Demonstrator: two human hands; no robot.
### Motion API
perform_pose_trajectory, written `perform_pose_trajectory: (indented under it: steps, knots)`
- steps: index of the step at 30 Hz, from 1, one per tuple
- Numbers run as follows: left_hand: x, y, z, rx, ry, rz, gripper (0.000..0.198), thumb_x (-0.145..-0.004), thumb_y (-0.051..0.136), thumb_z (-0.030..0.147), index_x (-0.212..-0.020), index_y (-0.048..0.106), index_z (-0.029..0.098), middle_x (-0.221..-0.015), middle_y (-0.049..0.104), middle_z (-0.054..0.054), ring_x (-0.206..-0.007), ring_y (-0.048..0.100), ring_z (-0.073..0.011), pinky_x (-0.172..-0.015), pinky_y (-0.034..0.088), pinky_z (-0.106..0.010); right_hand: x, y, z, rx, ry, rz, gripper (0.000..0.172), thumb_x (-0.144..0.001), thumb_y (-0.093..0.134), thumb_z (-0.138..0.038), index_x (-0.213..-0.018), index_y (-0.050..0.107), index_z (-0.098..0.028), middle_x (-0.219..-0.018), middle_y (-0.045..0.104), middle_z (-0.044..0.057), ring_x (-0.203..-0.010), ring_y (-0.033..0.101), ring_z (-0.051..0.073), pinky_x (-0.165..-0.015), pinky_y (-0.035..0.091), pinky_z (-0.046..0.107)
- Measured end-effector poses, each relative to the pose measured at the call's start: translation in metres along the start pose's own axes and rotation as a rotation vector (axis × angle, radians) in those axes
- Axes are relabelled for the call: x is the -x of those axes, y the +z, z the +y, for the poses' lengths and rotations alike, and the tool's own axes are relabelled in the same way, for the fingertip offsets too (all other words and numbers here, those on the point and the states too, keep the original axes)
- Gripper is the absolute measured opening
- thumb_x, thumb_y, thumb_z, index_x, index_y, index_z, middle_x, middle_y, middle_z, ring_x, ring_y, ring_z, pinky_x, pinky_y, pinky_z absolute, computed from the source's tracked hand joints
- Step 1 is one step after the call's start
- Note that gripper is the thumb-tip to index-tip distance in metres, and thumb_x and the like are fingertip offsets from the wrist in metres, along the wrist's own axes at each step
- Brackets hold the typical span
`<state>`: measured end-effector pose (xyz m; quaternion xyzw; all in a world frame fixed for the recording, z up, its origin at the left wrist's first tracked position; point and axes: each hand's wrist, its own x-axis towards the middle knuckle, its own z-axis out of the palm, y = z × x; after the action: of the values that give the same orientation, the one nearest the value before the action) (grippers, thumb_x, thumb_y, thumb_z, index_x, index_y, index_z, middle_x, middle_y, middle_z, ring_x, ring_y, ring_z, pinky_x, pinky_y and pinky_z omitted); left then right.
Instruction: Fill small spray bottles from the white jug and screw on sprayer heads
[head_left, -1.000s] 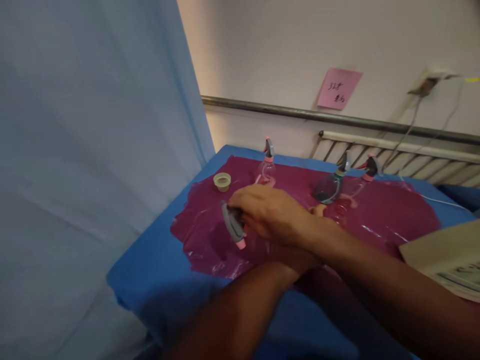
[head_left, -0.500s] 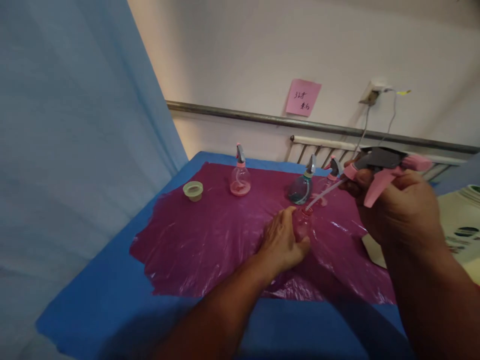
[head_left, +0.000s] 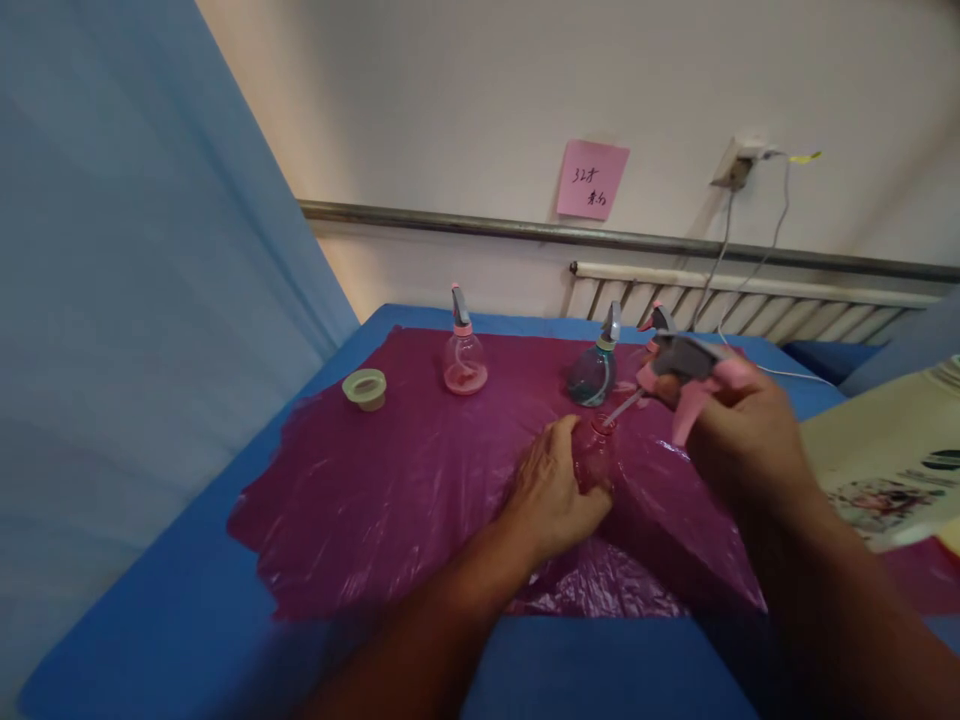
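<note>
My left hand [head_left: 559,490] is wrapped round a clear pinkish bottle [head_left: 595,462] without a top, standing on a purple plastic sheet [head_left: 390,480]. In my right hand [head_left: 739,440] is a grey and pink spray trigger head [head_left: 686,365], tilted, its pale dip tube [head_left: 624,405] reaching into the bottle's mouth. Just behind the bottle stands a teal spray bottle [head_left: 591,376]. Another spray bottle with a grey and pink head [head_left: 660,318] is mostly hidden behind my right hand.
A spray bottle with pink liquid [head_left: 465,365] and a small pale green cup [head_left: 365,390] stand left of centre. At right is a large cream jug [head_left: 877,460]. A blue curtain [head_left: 150,250] hangs at left; a metal rail [head_left: 465,225] and radiator [head_left: 660,285] line the wall.
My right hand has come down and left with the spray head, so the dip tube now goes deeper into the bottle. My left hand keeps its hold. The view has shifted slightly.
</note>
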<state>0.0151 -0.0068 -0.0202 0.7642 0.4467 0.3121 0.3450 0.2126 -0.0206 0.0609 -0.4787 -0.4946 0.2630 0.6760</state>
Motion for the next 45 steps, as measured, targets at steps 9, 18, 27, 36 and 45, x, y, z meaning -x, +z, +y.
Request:
perform_pose_trajectory:
  steps: [9, 18, 27, 36, 45]
  knots:
    - [-0.001, 0.001, 0.000, 0.063, 0.021, -0.001, 0.077, -0.083, 0.078, 0.022, -0.155, 0.048, 0.026, -0.154, 0.069, -0.015, -0.145, 0.067, -0.0386, -0.121, 0.056, -0.058, 0.013, -0.003, 0.052, 0.002, 0.038, -0.345, 0.028, -0.087, 0.094, -0.038, -0.111, 0.087, -0.027, -0.105, 0.088, 0.006, -0.091, 0.081, 0.022, -0.083, 0.068, 0.034]
    - [0.000, 0.001, 0.001, 0.049, 0.025, 0.015, 0.078, -0.085, 0.077, 0.019, -0.157, 0.048, 0.025, -0.152, 0.069, -0.015, -0.140, 0.070, -0.0382, -0.117, 0.058, -0.059, 0.017, -0.006, 0.064, -0.021, 0.049, -0.407, 0.026, -0.098, 0.089, -0.043, -0.120, 0.087, -0.030, -0.113, 0.086, 0.006, -0.092, 0.077, 0.023, -0.082, 0.065, 0.037]
    - [0.000, 0.007, -0.005, 0.025, 0.058, 0.062, 0.065, -0.091, 0.081, 0.025, -0.150, 0.054, 0.027, -0.138, 0.073, -0.011, -0.129, 0.074, -0.0359, -0.112, 0.063, -0.060, 0.024, 0.008, 0.068, -0.048, 0.119, -0.175, 0.037, -0.078, 0.104, -0.037, -0.107, 0.084, -0.029, -0.102, 0.084, 0.003, -0.091, 0.075, 0.021, -0.084, 0.064, 0.033]
    - [0.000, 0.012, -0.020, 0.059, 0.461, 0.160, 0.100, -0.101, 0.072, 0.014, -0.183, 0.022, 0.041, -0.182, 0.043, -0.012, -0.166, 0.052, -0.0335, -0.134, 0.053, -0.060, 0.025, 0.018, 0.056, -0.127, 0.230, -0.213, 0.043, -0.067, 0.111, -0.040, -0.098, 0.083, -0.027, -0.085, 0.076, 0.000, -0.074, 0.066, 0.018, -0.066, 0.063, 0.032]
    - [0.000, 0.006, -0.015, 0.071, 0.435, 0.156, 0.092, -0.103, 0.073, 0.013, -0.180, 0.031, 0.040, -0.164, 0.061, -0.011, -0.148, 0.067, -0.0310, -0.123, 0.062, -0.055, 0.028, 0.016, 0.061, -0.095, 0.184, -0.195, 0.043, -0.073, 0.108, -0.039, -0.107, 0.085, -0.028, -0.093, 0.079, 0.001, -0.078, 0.069, 0.018, -0.070, 0.063, 0.031]
